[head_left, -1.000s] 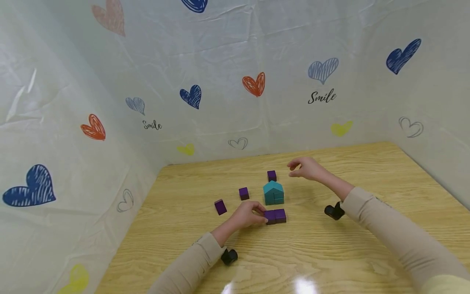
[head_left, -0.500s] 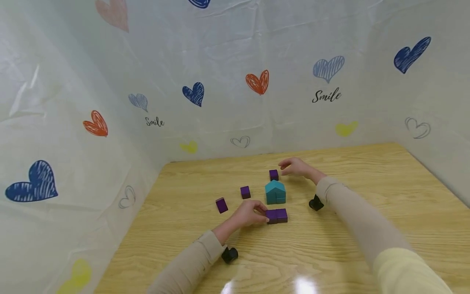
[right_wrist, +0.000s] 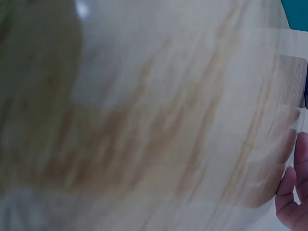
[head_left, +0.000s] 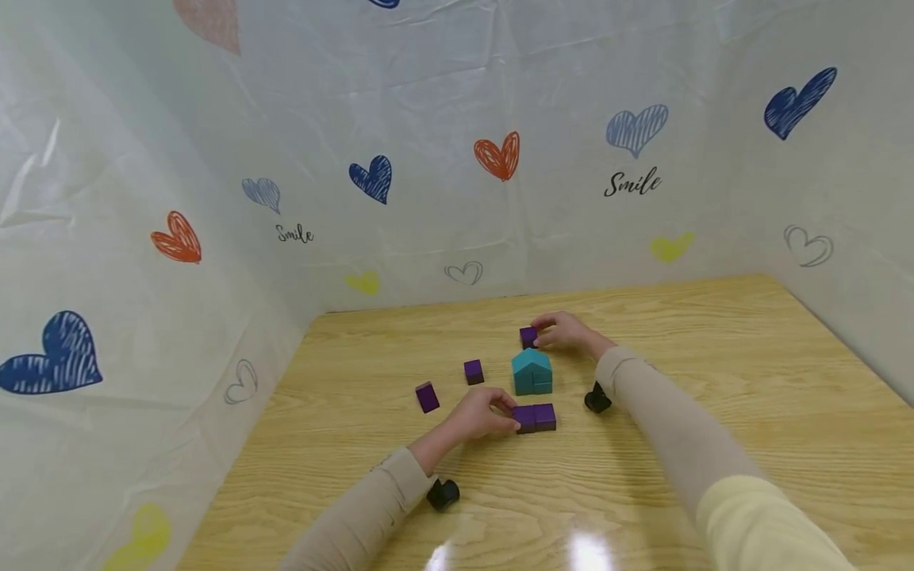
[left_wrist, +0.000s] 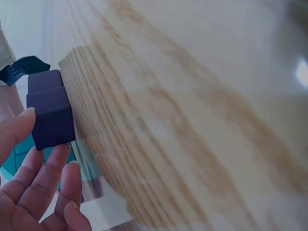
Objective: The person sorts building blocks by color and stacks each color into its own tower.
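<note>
Two purple cubes lie side by side on the table; my left hand (head_left: pixel 480 415) pinches the left purple cube (head_left: pixel 524 419), and the right purple cube (head_left: pixel 545 417) adjoins it. The left wrist view shows the thumb and fingertips on the held cube (left_wrist: pixel 53 118). At the back, my right hand (head_left: pixel 566 330) has its thumb and index finger around the right side of a back purple cube (head_left: pixel 528 337). The right wrist view barely catches this cube at its edge, with fingers (right_wrist: pixel 301 166) below. Between the hands stands a teal house-shaped stack of blocks (head_left: pixel 531 373).
To the left, a loose purple cube (head_left: pixel 474 372) and a purple block (head_left: pixel 427 397) lie on the wooden table (head_left: pixel 343 468). Black wrist cameras hang below both sleeves, the right one (head_left: pixel 597 398) close to the teal stack. A heart-printed sheet (head_left: pixel 428 95) encloses the back and sides.
My right hand has moved left across the back of the table to the back purple cube, its fingertips now at that cube. The left hand has kept its place on the front pair.
</note>
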Available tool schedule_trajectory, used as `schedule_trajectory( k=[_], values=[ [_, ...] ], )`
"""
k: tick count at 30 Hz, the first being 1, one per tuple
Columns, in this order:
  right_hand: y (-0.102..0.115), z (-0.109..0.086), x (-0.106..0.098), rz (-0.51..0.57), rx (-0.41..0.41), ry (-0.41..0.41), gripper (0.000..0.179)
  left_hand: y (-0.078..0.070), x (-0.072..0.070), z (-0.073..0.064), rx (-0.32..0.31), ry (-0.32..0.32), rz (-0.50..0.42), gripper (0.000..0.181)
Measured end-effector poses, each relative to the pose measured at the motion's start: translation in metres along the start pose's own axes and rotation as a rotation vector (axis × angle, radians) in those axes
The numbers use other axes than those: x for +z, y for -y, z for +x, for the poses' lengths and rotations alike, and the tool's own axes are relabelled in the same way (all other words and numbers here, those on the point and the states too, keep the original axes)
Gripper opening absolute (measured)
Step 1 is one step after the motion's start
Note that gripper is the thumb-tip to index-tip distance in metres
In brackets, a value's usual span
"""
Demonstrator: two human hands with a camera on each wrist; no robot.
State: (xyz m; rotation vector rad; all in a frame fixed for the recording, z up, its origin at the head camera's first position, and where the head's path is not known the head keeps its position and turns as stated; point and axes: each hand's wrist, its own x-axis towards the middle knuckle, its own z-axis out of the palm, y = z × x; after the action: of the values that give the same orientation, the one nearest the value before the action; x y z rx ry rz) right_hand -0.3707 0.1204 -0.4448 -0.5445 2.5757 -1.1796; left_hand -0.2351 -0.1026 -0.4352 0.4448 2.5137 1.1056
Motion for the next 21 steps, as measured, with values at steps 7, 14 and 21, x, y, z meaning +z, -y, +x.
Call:
schedule_trajectory(
  k=[7, 14, 21],
  values=[
    [0.002, 0.000, 0.002, -0.004, 0.005, -0.027, 0.042, 0.001, -0.001, 0.000, 0.005, -0.005, -0.007, 0.023],
    [0.009, -0.005, -0.006, 0.029, 0.009, -0.036, 0.042, 0.001, 0.000, 0.000, 0.001, -0.008, 0.000, 0.023],
    [0.021, -0.019, -0.021, 0.053, 0.005, -0.084, 0.049, -0.001, 0.000, -0.001, -0.019, -0.007, 0.004, 0.021]
  ],
)
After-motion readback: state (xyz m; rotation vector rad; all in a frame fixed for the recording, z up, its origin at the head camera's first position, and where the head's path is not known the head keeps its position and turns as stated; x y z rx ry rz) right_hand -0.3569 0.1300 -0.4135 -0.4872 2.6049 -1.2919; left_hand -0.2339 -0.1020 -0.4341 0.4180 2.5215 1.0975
